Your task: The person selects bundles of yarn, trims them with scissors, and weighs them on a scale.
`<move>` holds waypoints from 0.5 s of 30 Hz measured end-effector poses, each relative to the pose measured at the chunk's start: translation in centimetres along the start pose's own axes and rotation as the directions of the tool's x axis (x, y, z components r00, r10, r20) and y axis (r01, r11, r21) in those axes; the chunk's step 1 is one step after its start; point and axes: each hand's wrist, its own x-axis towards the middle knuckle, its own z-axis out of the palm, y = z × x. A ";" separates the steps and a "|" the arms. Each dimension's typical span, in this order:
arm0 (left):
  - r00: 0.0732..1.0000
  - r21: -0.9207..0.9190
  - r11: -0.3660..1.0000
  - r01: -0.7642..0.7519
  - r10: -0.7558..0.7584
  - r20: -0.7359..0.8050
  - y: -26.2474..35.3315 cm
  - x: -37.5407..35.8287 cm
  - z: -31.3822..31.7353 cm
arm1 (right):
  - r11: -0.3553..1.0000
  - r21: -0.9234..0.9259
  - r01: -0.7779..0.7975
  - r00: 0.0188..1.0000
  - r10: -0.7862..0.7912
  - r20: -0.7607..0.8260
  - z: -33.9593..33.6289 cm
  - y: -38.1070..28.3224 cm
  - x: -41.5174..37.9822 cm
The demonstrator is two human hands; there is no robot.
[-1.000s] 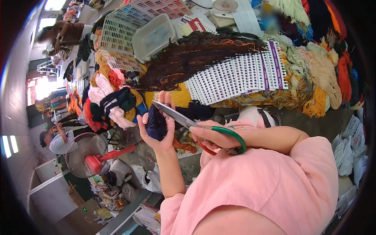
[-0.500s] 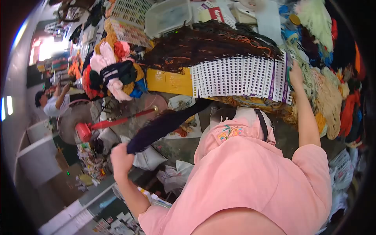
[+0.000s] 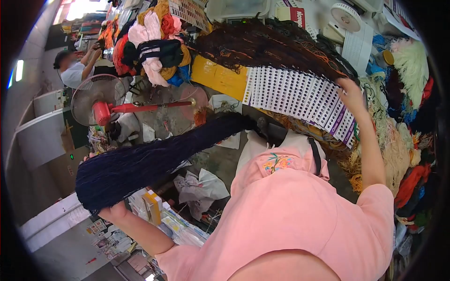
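A long dark navy skein of yarn (image 3: 154,157) stretches across the left side. Its far end narrows near my lap. My left hand (image 3: 112,211) grips the wide end, with most of its fingers hidden behind the strands. My right hand (image 3: 351,97) is at the right end of a dark brown skein of yarn (image 3: 262,44), above a row of white punched cards (image 3: 300,96). Its fingers are bent in, and what they hold, if anything, cannot be made out. The brown skein lies along the top of the cards, its orange strands showing.
A pink standing fan (image 3: 101,112) is on the left. Behind it a person (image 3: 72,70) in white works with raised hands. Coloured yarn bundles (image 3: 154,47) lie beside a yellow board (image 3: 215,77). More yarn (image 3: 389,136) hangs at the right. A small white fan (image 3: 346,17) lies at the back.
My left hand has moved left and down, and the navy skein is now spread wider and drawn out. My right hand has shifted to the brown skein's end. The view has turned.
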 end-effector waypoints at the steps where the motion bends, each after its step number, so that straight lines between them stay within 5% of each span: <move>1: 0.999 -0.047 0.999 0.006 -0.004 0.034 0.3 -0.1 0.0 | 0.967 0.236 0.098 0.995 -0.094 -0.028 2.7 -2.1 1.0; 3: 0.999 -0.019 1.000 0.018 -0.017 0.046 1.0 -0.2 -0.7 | 0.771 0.474 0.425 0.858 -0.510 0.059 2.7 -13.0 1.9; 5: 0.997 -0.054 0.998 0.032 -0.029 0.065 1.3 -0.2 -1.0 | 0.498 0.483 0.720 0.619 -0.775 -0.124 5.4 -21.1 1.1; 7: 0.996 -0.090 0.995 0.046 -0.039 0.081 1.9 -0.5 -1.7 | 0.350 0.535 0.769 0.467 -0.879 -0.096 7.8 -27.0 0.3; 10: 0.995 -0.141 0.988 0.061 -0.048 0.092 3.2 -0.2 -4.2 | 0.374 0.368 0.852 0.342 -0.928 0.149 12.7 -31.2 -0.5; 15: 0.999 -0.286 0.958 0.019 -0.009 0.036 5.6 -0.1 -11.1 | 0.384 0.510 0.770 0.370 -0.919 0.134 15.0 -30.0 -0.3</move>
